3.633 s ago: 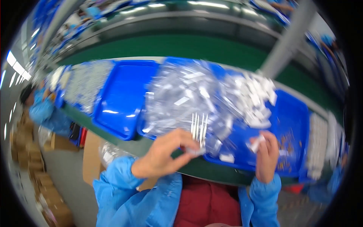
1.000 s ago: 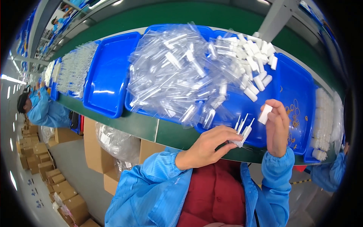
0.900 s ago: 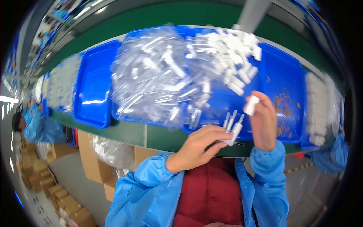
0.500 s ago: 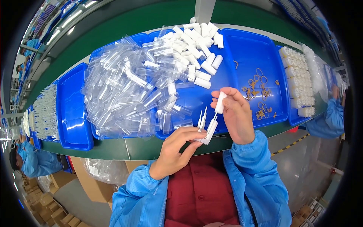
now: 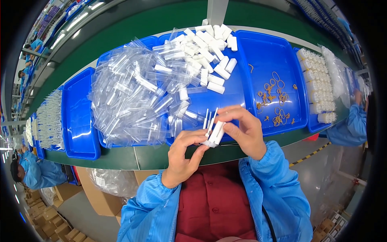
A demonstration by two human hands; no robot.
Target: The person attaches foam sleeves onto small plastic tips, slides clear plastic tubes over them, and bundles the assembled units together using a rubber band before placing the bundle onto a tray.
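Observation:
My left hand (image 5: 183, 155) pinches the base of a small white plastic part (image 5: 209, 142) between thumb and fingers, over the front edge of the trays. Several thin white pins (image 5: 209, 120) stand up from this part. At its right side is an upright white block (image 5: 217, 132), and my right hand (image 5: 245, 131) closes thumb and fingers around that block's upper end. Those fingertips partly cover the block and pins. Beyond the hands, a heap of similar white blocks (image 5: 205, 46) fills the back of a blue tray. Left of it lies a big pile of clear plastic sleeves (image 5: 125, 94).
Brown rubber bands (image 5: 278, 97) lie in the blue tray (image 5: 268, 44) to the right. Past it stand bundled white parts (image 5: 316, 82). At left are a blue tray (image 5: 78, 115) and rows of pinned white pieces (image 5: 49, 121). Co-workers in blue sit at both sides.
My right hand has moved down and left, bringing the white block from above the pins to the side of the part in my left hand. The left hand has shifted slightly left.

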